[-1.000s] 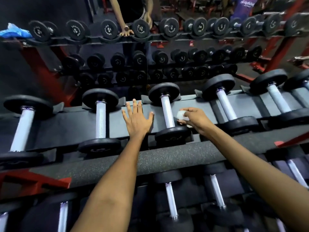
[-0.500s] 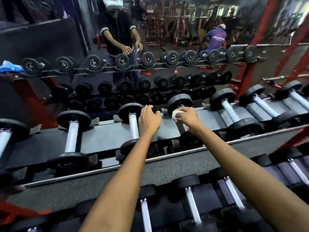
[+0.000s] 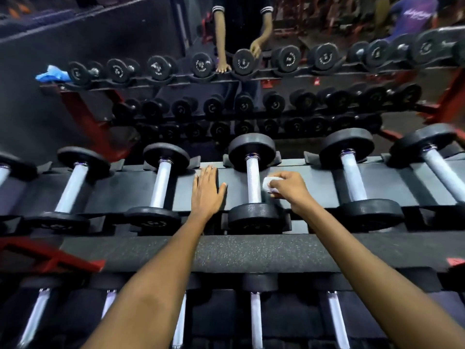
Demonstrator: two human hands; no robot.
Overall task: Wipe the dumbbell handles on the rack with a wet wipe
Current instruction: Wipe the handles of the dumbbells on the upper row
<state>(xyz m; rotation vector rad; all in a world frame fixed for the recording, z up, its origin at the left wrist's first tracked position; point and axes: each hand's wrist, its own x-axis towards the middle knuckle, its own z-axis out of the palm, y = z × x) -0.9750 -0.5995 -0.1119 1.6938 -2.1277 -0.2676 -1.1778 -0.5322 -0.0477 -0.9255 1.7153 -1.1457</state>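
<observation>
Now: rack (image 3: 314,187) holds dumbbells | right hand (image 3: 289,186) pinches wipe (image 3: 268,183)

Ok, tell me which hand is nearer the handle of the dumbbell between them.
Right. The right hand holds the wet wipe right beside the handle; contact is unclear. The left hand rests flat on the rack shelf, clearly apart.

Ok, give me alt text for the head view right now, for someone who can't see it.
The right hand holds a white wet wipe against a dumbbell handle on the rack's top shelf. The left hand rests flat on the shelf left of that dumbbell.
</observation>
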